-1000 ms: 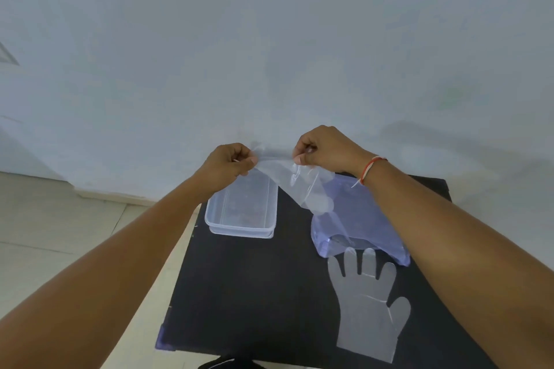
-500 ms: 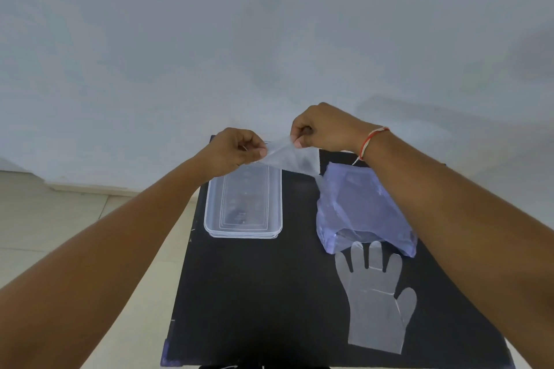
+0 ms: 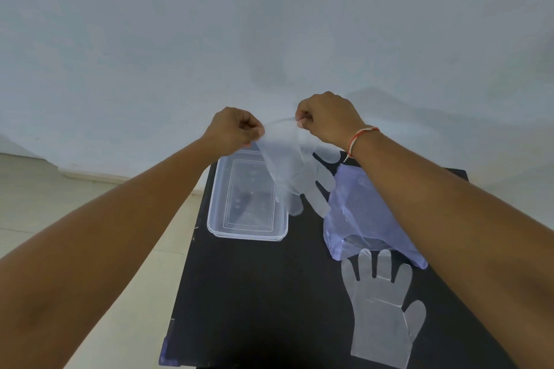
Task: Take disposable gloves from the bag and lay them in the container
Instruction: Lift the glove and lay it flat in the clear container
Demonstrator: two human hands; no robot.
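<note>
Both hands have a pinch grip on the cuff of one clear disposable glove (image 3: 295, 171): the left hand (image 3: 235, 130) holds one corner and the right hand (image 3: 326, 120) the other, fists closed, stretching the opening between them. What's different from a moment ago is that the glove has actually unfolded. Half a second back it was just a crumpled bit of film between the hands, and now it hangs down full length with its fingers dangling free. It's up in the air, not touching anything as far as I can tell, and it hangs between the clear plastic container (image 3: 248, 204) and the bluish glove bag (image 3: 371, 219), with its fingertips over the container's right rim. The container looks empty to me, though it's see-through so a flat glove in there would be hard to spot. There's also a second glove (image 3: 383, 308) lying flat on the black surface (image 3: 254, 293), just in front of the bag, so that one hasn't gone in either. My guess is the shake-out step is basically done and the next thing is swinging it left and lowering it in. It's super flimsy film, so it could easily fold back on itself or drape over the rim on the way down.
</note>
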